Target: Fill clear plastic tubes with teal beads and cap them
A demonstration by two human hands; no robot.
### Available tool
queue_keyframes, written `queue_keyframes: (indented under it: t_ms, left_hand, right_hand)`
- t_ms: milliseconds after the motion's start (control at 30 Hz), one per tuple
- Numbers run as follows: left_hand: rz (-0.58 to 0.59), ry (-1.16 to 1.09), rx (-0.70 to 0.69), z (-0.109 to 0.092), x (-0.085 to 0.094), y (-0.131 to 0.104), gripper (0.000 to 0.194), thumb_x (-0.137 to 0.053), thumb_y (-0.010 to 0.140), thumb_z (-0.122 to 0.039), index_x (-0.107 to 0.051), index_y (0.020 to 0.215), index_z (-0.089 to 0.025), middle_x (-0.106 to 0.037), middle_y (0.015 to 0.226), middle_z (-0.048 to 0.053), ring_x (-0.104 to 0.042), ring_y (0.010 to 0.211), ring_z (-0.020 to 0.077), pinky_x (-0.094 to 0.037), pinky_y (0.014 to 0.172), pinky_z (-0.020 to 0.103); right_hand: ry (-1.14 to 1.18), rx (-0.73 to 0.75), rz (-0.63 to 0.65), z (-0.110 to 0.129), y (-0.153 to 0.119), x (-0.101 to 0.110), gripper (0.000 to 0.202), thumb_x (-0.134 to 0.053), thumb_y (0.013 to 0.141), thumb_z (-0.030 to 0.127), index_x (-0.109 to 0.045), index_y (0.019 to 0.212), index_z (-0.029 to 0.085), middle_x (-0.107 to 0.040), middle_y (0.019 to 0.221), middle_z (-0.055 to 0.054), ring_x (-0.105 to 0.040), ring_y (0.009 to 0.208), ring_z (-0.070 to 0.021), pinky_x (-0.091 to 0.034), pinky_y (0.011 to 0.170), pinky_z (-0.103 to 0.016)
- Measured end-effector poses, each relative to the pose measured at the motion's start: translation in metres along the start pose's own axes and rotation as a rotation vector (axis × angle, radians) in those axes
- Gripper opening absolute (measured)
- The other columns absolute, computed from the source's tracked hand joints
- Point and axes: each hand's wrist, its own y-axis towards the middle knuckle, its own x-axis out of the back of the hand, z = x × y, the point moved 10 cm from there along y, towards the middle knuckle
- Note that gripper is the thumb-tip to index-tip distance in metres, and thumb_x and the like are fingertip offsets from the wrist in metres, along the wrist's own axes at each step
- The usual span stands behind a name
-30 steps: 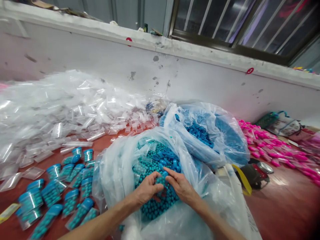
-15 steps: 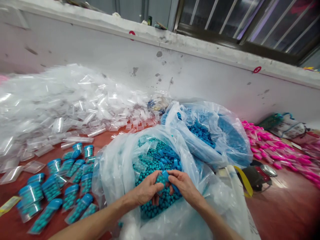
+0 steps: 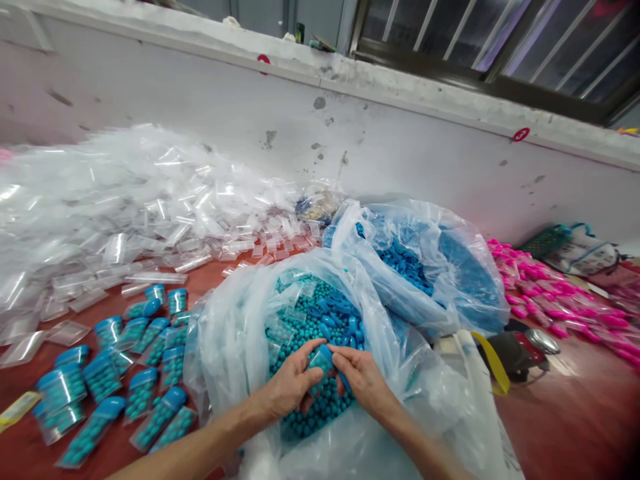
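Over an open plastic bag (image 3: 225, 333) of teal beads (image 3: 313, 417), my left hand (image 3: 295, 381) is closed on a small clear case of teal beads (image 3: 320, 361). My right hand (image 3: 357, 373) pinches the blue cap at the top of that case, its fingertips close to those of my left hand. More blue caps (image 3: 337, 312) and a few clear cases lie on the beads just beyond my hands. To the left, several filled cases with blue caps (image 3: 103, 373) rest on the red table (image 3: 25, 383).
Clear cases (image 3: 150, 193) form a large heap at the back left. Behind the bead bag stands another bag with blue pieces (image 3: 403, 263). Pink pieces (image 3: 555, 287), a yellow strap (image 3: 495, 363) and a dark red object (image 3: 520, 350) are at the right.
Both hands have stayed close together over the beads. My right hand has shifted slightly left and down, with its fingers now at the cap's edge. The camera view has moved slightly.
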Motion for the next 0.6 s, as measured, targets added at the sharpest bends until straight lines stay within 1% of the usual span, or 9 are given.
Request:
queue_keyframes:
  t_ms: [67,167,233,300,367,400,500,567,600]
  left_hand:
    - [-0.04,0.02,-0.026,-0.009,0.004,-0.001,0.071,-0.053,0.073,-0.045,-0.026,0.13,-0.013,-0.04,0.048,-0.011,-0.033,0.03,0.0044,-0.026,0.032,0.017]
    - [-0.028,0.033,-0.039,-0.02,0.004,-0.003,0.066,-0.051,0.073,-0.04,-0.027,0.129,-0.016,-0.049,0.062,-0.007,-0.035,0.033,0.0033,-0.028,0.033,0.017]
    - [-0.02,0.063,-0.014,-0.021,0.003,-0.004,0.063,-0.05,0.073,-0.037,-0.028,0.128,-0.017,-0.054,0.072,-0.004,-0.036,0.034,0.0025,-0.027,0.033,0.017]
    - [-0.032,0.094,0.002,-0.019,0.004,-0.005,0.059,-0.048,0.074,-0.035,-0.029,0.127,-0.017,-0.054,0.071,-0.004,-0.033,0.033,0.0028,-0.026,0.033,0.018]
    - [-0.082,0.138,-0.02,-0.019,0.005,-0.006,0.052,-0.045,0.075,-0.033,-0.034,0.124,-0.017,-0.052,0.068,-0.004,-0.034,0.036,0.0045,-0.029,0.036,0.019]
    - [-0.129,0.181,-0.054,-0.021,0.006,-0.007,0.048,-0.045,0.076,-0.03,-0.039,0.121,-0.018,-0.052,0.068,-0.004,-0.037,0.04,0.0059,-0.032,0.04,0.02]
    - [-0.3,0.357,-0.179,-0.035,0.01,-0.014,0.035,-0.044,0.076,-0.023,-0.05,0.111,-0.02,-0.054,0.07,-0.003,-0.047,0.058,0.0111,-0.04,0.06,0.024]
    - [-0.347,0.397,-0.208,-0.038,0.011,-0.016,0.032,-0.044,0.075,-0.021,-0.052,0.107,-0.021,-0.054,0.073,-0.002,-0.048,0.063,0.0121,-0.04,0.065,0.025]
    - [-0.329,0.372,-0.188,-0.036,0.011,-0.015,0.032,-0.045,0.075,-0.023,-0.051,0.106,-0.021,-0.054,0.072,-0.002,-0.047,0.059,0.0112,-0.04,0.061,0.025]
  right_hand:
    - [0.003,0.024,-0.014,0.004,0.001,0.003,0.037,-0.041,0.085,0.04,-0.065,0.099,0.014,-0.053,0.059,0.002,-0.046,0.045,-0.0083,-0.039,0.049,-0.021]
    - [0.078,0.019,0.035,0.005,0.003,0.001,0.039,-0.041,0.085,0.043,-0.064,0.1,0.014,-0.053,0.06,0.002,-0.047,0.045,-0.0084,-0.041,0.049,-0.022]
    - [0.112,0.011,0.048,0.004,0.003,0.0,0.04,-0.041,0.085,0.045,-0.064,0.099,0.014,-0.052,0.061,0.002,-0.047,0.045,-0.0084,-0.041,0.048,-0.022]
    - [0.097,0.015,0.045,0.005,0.002,-0.002,0.041,-0.04,0.086,0.046,-0.064,0.096,0.014,-0.05,0.06,0.002,-0.046,0.044,-0.0083,-0.041,0.046,-0.022]
    - [0.01,0.048,0.017,0.008,0.0,-0.002,0.041,-0.038,0.087,0.045,-0.065,0.091,0.015,-0.05,0.06,0.001,-0.046,0.046,-0.0092,-0.042,0.047,-0.022]
    - [-0.061,0.084,-0.011,0.012,-0.002,-0.002,0.04,-0.037,0.088,0.043,-0.065,0.09,0.015,-0.051,0.061,0.0,-0.048,0.049,-0.0105,-0.042,0.05,-0.023]
    - [-0.272,0.238,-0.148,0.027,-0.011,0.001,0.038,-0.035,0.089,0.038,-0.065,0.091,0.017,-0.058,0.07,-0.004,-0.055,0.066,-0.0162,-0.045,0.067,-0.029]
    - [-0.276,0.257,-0.177,0.027,-0.015,0.0,0.037,-0.035,0.088,0.037,-0.065,0.094,0.017,-0.06,0.075,-0.006,-0.056,0.072,-0.0185,-0.044,0.072,-0.031]
    - [-0.228,0.215,-0.157,0.021,-0.015,-0.001,0.037,-0.036,0.088,0.038,-0.064,0.098,0.017,-0.06,0.075,-0.006,-0.056,0.069,-0.0178,-0.045,0.069,-0.03]
